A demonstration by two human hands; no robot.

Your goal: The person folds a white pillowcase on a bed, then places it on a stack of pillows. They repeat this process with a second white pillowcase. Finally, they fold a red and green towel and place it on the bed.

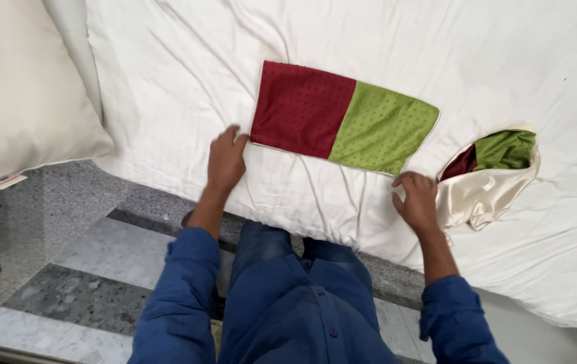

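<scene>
Nearest, blue sleeves (187, 296) reach over the marble floor (66, 269) to the white bed (167, 81). The left hand (226, 160) rests flat, fingers spread, touching the red corner of the folded red-and-green cloth (344, 118); the right hand (416, 200) lies loosely open just below its green corner. Right of that hand sits a crumpled cream cloth (487, 182), and a pillow (19, 87) lies far left.

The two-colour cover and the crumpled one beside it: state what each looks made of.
Flat cover: woven fabric, maroon and green, faint sheen, small dot pattern, pale piped edge; likely silk-like or polyester. Crumpled cover: cream satin-like lining, glossy folds, turned partly inside out.
</scene>
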